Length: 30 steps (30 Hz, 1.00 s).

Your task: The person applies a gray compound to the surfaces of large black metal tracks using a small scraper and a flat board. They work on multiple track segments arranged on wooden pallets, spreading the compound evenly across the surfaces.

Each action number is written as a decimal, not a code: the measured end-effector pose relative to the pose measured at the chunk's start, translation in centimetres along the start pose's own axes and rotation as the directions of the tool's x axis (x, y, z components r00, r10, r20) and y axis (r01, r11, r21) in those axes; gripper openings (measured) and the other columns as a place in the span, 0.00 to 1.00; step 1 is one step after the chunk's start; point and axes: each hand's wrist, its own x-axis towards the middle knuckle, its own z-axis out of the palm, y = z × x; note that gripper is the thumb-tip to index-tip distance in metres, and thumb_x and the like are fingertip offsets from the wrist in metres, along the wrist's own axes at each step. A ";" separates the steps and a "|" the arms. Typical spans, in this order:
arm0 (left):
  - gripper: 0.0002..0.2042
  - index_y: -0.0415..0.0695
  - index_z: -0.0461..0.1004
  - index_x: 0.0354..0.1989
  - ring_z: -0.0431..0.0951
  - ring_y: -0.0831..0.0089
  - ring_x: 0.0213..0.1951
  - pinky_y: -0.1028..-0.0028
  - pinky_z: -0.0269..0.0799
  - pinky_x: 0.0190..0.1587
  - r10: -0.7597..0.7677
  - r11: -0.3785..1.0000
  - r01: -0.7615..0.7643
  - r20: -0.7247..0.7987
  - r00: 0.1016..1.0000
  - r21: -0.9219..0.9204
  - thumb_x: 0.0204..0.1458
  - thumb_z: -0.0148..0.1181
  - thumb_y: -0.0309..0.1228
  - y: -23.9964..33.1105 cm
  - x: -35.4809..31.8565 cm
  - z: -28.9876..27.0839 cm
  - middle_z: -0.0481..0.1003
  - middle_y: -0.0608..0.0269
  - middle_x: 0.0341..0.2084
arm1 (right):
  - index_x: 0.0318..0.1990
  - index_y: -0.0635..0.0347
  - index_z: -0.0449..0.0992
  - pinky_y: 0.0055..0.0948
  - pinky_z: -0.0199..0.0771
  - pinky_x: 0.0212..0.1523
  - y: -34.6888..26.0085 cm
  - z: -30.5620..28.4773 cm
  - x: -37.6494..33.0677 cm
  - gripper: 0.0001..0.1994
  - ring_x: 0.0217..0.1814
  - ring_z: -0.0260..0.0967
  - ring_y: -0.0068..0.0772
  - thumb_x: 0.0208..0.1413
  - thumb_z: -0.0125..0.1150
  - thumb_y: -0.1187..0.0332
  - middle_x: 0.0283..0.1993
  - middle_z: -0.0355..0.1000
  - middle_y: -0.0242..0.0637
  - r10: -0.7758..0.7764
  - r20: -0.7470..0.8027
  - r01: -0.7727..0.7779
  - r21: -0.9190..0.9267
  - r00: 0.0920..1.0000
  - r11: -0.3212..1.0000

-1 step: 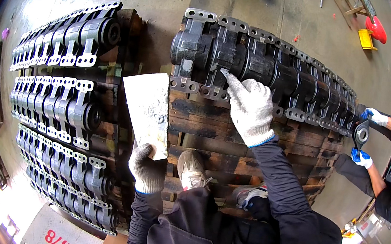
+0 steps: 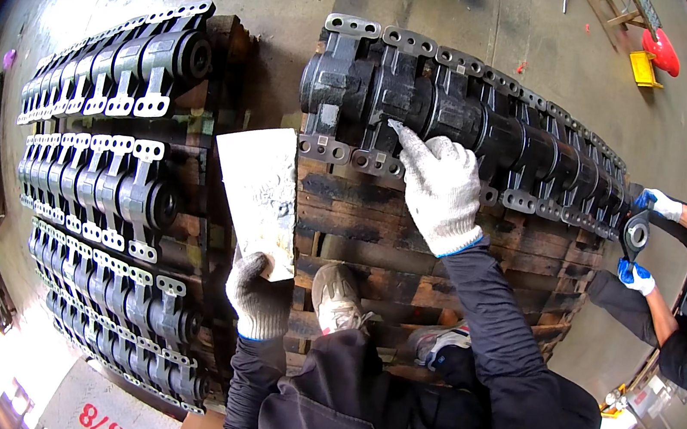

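My left hand, in a grey-white knit glove, is closed on the lower end of a white flat board with whitish-grey smears and lumps. My right hand, gloved alike, stretches its index finger to a long black track roller assembly. That fingertip carries a grey smear and rests against the lower side of one roller near the left end. The other fingers are curled, and nothing is seen gripped in them. Perforated metal lugs run along both edges of the assembly.
Wooden pallets carry the assembly; my shoes are on the slats. Several rows of similar black assemblies lie at left. At right, a co-worker's blue-and-white gloved hands hold a ringed black part. A yellow object stands far right.
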 end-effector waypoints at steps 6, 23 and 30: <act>0.29 0.38 0.68 0.62 0.73 0.59 0.60 0.62 0.64 0.65 -0.006 1.000 0.006 0.032 0.999 -0.002 0.47 0.54 0.26 0.2 0.0 -0.1 0.74 0.53 0.57 | 0.51 0.51 0.80 0.41 0.67 0.38 -0.2 -0.4 -0.1 0.16 0.36 0.68 0.41 0.53 0.64 0.70 0.31 0.68 0.33 0.003 0.053 -0.005 0.024 0.999 1.000; 0.30 0.39 0.67 0.64 0.72 0.58 0.60 0.59 0.66 0.63 -0.026 0.998 0.024 0.037 0.999 0.052 0.47 0.55 0.27 0.2 0.5 -0.7 0.72 0.53 0.59 | 0.55 0.49 0.78 0.41 0.67 0.39 -0.3 -0.4 -0.2 0.19 0.36 0.68 0.39 0.55 0.63 0.67 0.31 0.68 0.32 0.024 0.001 -0.024 0.001 1.000 1.000; 0.13 0.43 0.75 0.42 0.75 0.60 0.53 0.57 0.69 0.61 0.054 0.994 -0.045 -0.085 0.995 0.103 0.47 0.57 0.29 0.6 0.1 -1.0 0.76 0.58 0.46 | 0.57 0.48 0.78 0.40 0.70 0.42 -2.7 -0.8 -3.8 0.20 0.36 0.69 0.40 0.55 0.62 0.69 0.31 0.70 0.33 -0.012 0.168 -0.020 0.187 0.986 0.982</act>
